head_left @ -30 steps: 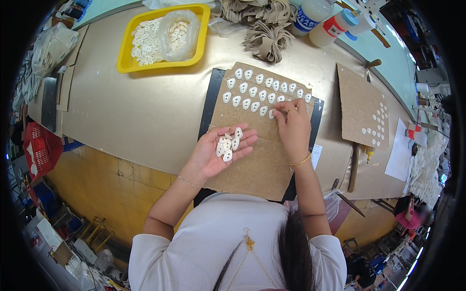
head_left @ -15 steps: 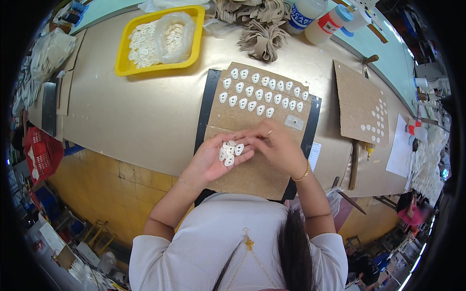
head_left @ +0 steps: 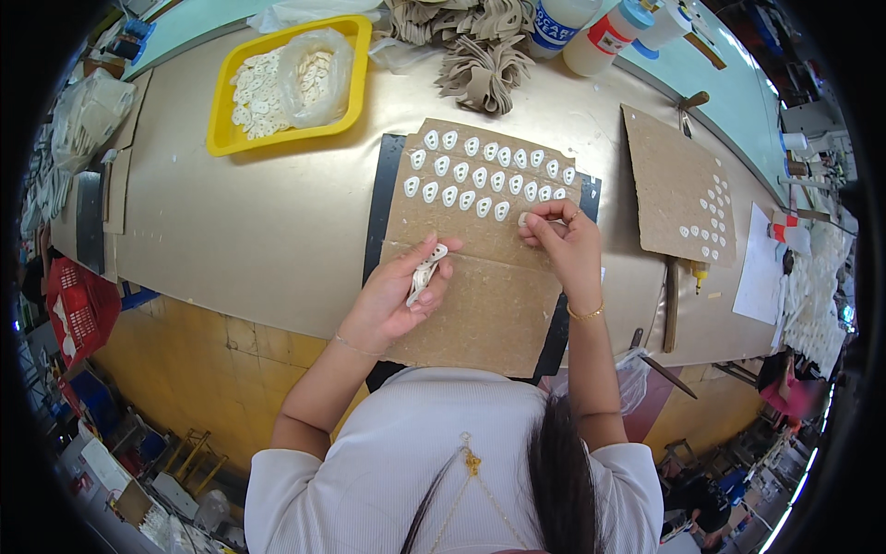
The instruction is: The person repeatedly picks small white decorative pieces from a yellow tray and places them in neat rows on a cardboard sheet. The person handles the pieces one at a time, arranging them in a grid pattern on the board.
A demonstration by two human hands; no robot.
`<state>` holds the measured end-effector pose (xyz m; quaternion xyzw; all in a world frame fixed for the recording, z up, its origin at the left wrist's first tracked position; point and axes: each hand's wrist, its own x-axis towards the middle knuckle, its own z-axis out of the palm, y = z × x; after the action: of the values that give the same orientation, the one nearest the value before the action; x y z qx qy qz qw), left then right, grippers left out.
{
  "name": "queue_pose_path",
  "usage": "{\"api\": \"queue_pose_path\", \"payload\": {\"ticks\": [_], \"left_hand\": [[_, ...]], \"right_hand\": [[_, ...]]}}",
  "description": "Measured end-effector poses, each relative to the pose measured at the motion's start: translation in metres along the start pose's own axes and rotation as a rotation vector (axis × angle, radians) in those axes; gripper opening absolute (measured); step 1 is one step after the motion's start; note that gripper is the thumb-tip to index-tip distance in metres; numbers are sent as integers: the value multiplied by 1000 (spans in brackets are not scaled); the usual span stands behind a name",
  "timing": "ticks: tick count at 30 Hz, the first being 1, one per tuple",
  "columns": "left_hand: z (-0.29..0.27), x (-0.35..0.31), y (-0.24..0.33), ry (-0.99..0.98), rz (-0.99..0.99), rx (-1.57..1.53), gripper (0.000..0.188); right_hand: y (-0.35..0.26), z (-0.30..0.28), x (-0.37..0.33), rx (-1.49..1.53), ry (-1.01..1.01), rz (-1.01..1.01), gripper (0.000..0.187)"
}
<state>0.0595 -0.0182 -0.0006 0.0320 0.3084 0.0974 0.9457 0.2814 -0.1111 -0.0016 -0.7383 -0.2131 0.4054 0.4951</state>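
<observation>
My left hand (head_left: pixel 386 297) is curled around a small pile of flat white teardrop-shaped pieces (head_left: pixel 424 275), each with dark holes. It hovers over the near left part of a brown cardboard sheet (head_left: pixel 471 314). Between thumb and fingertips, my right hand (head_left: pixel 570 245) pinches one small white piece (head_left: pixel 523 220), just right of the third row's last laid piece (head_left: pixel 502 210). Three rows of matching pieces lie across the sheet's far half. Beneath the cardboard, a black board (head_left: pixel 380 203) shows at both sides. My right fingers cover the small pale plate on the sheet.
At the far left stands a yellow tray (head_left: pixel 218 129) holding loose white pieces and a plastic bag (head_left: pixel 314 78). Beige fabric strips (head_left: pixel 484 74) and bottles (head_left: pixel 598 44) line the back. Rightward lie another cardboard sheet (head_left: pixel 660 208) with white pieces, a wooden stick (head_left: pixel 671 305) and white paper (head_left: pixel 752 277).
My right hand has moved from my left palm to the far right over the cardboard, carrying one white piece. My left hand has closed around the pile.
</observation>
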Motion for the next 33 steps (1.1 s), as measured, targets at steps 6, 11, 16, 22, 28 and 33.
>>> {"api": "queue_pose_path", "payload": {"ticks": [6,11,16,22,28,33], "left_hand": [[8,-4,-2,101,57,235,33],[12,-6,-4,115,107,352,29],[11,-5,-8,181,169,398,19],[11,-7,-7,170,159,469,19],[15,-7,-9,161,144,445,20],[13,-4,-10,97,106,456,20]], "right_hand": [[-11,10,4,-253,-51,20,11],[-17,14,4,-522,-36,-137,11],[-10,16,7,-622,12,-256,11],[-8,15,6,-659,43,-322,9],[-23,18,-3,-678,38,-386,14],[-30,14,-22,-215,-478,-269,19]]}}
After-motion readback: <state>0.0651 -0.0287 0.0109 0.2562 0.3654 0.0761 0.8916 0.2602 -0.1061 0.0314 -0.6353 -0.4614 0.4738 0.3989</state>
